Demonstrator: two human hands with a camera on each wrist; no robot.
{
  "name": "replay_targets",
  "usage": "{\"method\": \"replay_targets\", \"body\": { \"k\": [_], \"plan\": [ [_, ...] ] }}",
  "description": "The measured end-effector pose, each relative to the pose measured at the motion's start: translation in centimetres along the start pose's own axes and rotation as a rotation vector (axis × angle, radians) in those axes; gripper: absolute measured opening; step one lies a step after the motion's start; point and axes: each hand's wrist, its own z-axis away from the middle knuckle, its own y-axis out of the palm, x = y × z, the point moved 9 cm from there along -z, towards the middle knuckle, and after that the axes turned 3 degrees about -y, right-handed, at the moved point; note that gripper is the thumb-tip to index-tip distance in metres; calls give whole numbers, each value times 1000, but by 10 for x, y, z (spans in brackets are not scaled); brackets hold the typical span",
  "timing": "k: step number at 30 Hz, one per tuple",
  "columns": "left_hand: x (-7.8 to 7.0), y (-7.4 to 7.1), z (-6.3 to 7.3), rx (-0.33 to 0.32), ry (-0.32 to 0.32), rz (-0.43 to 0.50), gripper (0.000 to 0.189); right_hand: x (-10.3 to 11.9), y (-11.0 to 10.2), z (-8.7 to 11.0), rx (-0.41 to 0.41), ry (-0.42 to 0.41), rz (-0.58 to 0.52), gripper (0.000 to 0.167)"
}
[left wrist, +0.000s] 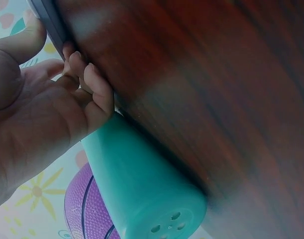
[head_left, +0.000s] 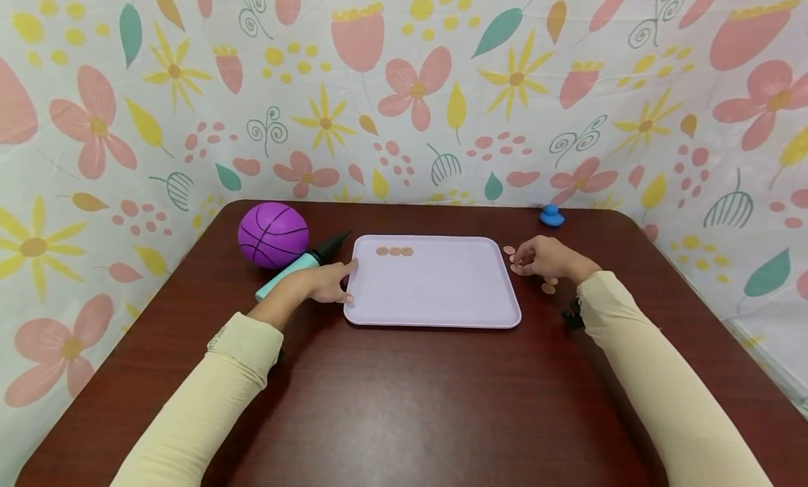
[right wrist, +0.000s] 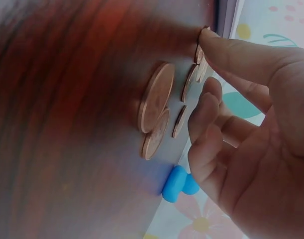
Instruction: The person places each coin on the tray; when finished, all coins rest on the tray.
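A pale lilac tray lies on the table, with a row of 3 copper coins near its far left corner. At the tray's left rim is my left hand, its thumb and index finger apart along the edge and touching it. The other fingers bend near the tabletop in the left wrist view. Just right of the tray, my right hand has thumb and index finger close together at a copper coin. More loose coins lie beside and under this hand; the head view partly hides them.
A purple basketball sits at the back left. In front of it lies a turquoise cylinder with a black tapered end, close by my left hand. A blue rubber duck stands at the back right. Patterned cloth hangs behind the table.
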Motion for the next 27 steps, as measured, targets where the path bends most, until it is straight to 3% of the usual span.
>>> {"method": "replay_targets", "body": {
  "k": [10, 21, 27],
  "plan": [
    [0, 0, 2, -3, -13, 3, 86, 1, 1, 0, -15, -15, 9, 14],
    [0, 0, 2, 4, 0, 12, 86, -3, -7, 3, -25, 28, 86, 17],
    [-1, -1, 3, 4, -1, 9, 86, -7, -3, 6, -16, 84, 53, 23]
  ]
}}
